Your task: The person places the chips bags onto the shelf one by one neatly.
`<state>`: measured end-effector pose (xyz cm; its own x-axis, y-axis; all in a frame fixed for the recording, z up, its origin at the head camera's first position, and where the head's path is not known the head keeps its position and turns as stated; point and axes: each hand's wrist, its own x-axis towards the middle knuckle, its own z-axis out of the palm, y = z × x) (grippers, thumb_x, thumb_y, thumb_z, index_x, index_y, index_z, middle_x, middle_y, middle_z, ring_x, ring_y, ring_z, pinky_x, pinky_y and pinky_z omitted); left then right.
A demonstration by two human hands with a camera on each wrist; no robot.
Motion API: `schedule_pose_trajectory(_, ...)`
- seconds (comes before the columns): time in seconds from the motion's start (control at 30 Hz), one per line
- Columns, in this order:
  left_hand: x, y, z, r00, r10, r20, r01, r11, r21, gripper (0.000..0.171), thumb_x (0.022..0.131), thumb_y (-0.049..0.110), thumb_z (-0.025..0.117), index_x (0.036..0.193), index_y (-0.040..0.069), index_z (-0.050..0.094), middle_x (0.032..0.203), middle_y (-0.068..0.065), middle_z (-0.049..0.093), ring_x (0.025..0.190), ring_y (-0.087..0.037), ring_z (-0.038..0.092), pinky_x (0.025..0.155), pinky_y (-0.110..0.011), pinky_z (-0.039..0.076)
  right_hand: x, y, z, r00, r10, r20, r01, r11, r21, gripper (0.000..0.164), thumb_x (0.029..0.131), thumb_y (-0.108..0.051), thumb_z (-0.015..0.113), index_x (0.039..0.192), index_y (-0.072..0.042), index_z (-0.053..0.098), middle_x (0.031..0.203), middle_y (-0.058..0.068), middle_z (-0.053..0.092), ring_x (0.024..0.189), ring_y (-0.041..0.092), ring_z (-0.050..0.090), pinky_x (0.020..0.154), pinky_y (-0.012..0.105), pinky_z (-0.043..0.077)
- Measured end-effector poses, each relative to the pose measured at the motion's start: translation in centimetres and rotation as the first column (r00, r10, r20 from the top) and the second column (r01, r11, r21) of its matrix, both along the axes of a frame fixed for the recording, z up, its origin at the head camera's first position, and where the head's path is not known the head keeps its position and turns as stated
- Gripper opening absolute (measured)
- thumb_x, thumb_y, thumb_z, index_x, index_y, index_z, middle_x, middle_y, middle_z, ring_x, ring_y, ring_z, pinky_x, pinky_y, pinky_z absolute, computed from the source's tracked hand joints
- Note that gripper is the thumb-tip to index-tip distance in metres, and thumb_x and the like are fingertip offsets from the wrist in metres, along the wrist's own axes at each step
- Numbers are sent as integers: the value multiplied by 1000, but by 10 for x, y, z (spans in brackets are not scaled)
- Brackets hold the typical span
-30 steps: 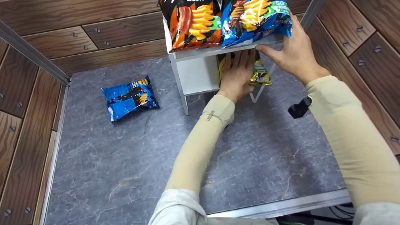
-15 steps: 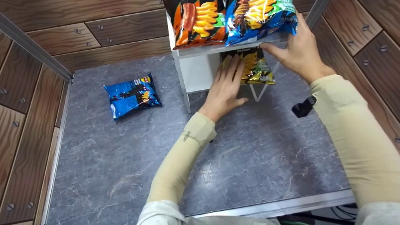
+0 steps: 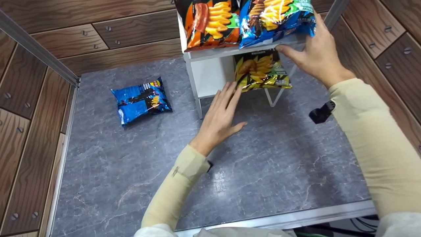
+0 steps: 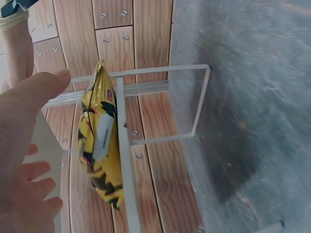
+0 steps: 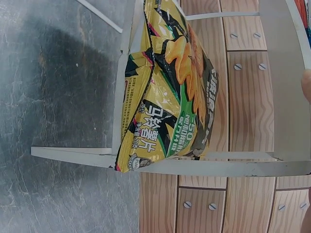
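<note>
A white two-tier shelf rack (image 3: 215, 74) stands at the back of the table. On its lower tier lies a yellow-and-black chip bag (image 3: 263, 70), its front corner overhanging. Just in front of that tier is my left hand (image 3: 218, 117), fingers extended, thumb apart, holding nothing; its fingertips come close to the yellow bag's near left corner. My right hand (image 3: 320, 56) grips the right end of the upper tier, thumb at the front edge, other fingers partly hidden beside a blue chip bag (image 3: 276, 19). Left of that bag, an orange-and-black chip bag (image 3: 212, 24) sits on the same tier.
Another blue chip bag (image 3: 141, 102) lies on the grey marbled table (image 3: 115, 171), left of the rack. Wood-patterned panels (image 3: 138, 36) enclose the back and sides. A metal edge (image 3: 279, 220) runs along the table's front, with cables below it at right.
My left hand has drawn back from over the yellow chip bag, toward the front left, uncovering it. The right hand keeps its place on the rack. The view has shifted slightly.
</note>
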<state>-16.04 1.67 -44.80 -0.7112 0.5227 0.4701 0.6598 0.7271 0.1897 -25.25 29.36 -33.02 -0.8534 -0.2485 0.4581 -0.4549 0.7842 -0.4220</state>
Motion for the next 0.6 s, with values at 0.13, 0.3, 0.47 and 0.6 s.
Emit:
schedule_pose_trajectory(0.13, 12, -19, -9, 995, -51, -80, 54, 998, 39, 96, 82, 40, 79, 153, -1, 30, 159, -21, 31, 149, -37, 28, 126, -45, 17, 1, 2, 0, 1000, 3, -15, -2, 1000, 11, 86, 91, -35, 71, 158, -14, 22, 155, 19, 33, 142, 35, 38, 121, 51, 30)
schedule_pose_trajectory(0.3, 21, -40, -15, 990, -55, -132, 66, 994, 84, 89, 84, 36, 78, 151, -2, 34, 156, -22, 36, 148, -37, 31, 126, -46, 18, 1, 4, 0, 999, 0, -42, 1, 1000, 22, 81, 91, -34, 72, 156, -14, 27, 152, 20, 37, 139, 36, 41, 120, 51, 32)
schedule_pose_trajectory(0.47, 25, -65, -21, 979, -14, -203, 55, 979, 199, 60, 91, 20, 69, 142, -3, 47, 145, -21, 50, 140, -35, 44, 123, -49, 27, -1, 3, -1, 999, 7, -53, -6, 999, 32, 81, 91, -34, 72, 155, -13, 28, 151, 21, 38, 137, 38, 42, 118, 53, 33)
schedule_pose_trajectory(0.6, 25, -89, -28, 969, 59, -241, 10, 961, 276, 45, 89, 7, 65, 132, -3, 56, 135, -19, 59, 131, -33, 53, 120, -46, 33, -1, 0, 0, 999, 16, -50, -14, 999, 35, 81, 91, -33, 72, 155, -12, 27, 151, 21, 37, 138, 38, 42, 119, 52, 32)
